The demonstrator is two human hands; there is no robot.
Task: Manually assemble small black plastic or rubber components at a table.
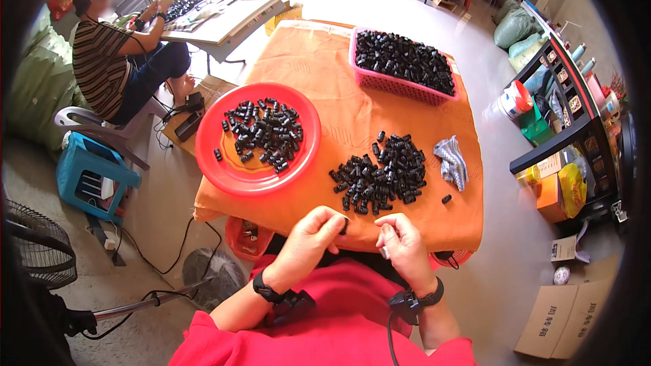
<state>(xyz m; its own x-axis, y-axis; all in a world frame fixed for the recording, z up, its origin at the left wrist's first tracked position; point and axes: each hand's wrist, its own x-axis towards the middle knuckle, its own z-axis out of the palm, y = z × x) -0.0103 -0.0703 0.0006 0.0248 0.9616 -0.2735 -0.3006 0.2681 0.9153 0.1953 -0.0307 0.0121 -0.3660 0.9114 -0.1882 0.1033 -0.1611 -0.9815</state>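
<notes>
So the table's draped in a wrinkly orange cloth [319, 74], woven-looking and creased. Far right on it sits a pink rectangular plastic basket [400, 87] with perforated walls, loaded with little black parts. On the left there's a shiny red round plastic tray [207, 142], wide-rimmed, with more of the same scattered inside. Near right of the tray is a loose heap of small black stubby cylindrical pieces [386, 173], and just right of that a crumpled grey-and-white textured cloth [452, 163], with one stray piece near it.

The pieces look glossy and hard, short and stubby, kinda lumpy in outline.

Both hands are at the near edge. The left hand [312, 237] has thumb and finger pinched narrow on a small black piece [344, 226], mostly hidden by the fingers. The right hand [405, 244] is curled in a narrow pinch too, with a small pale bit [384, 252] showing; can't tell what it is.
</notes>
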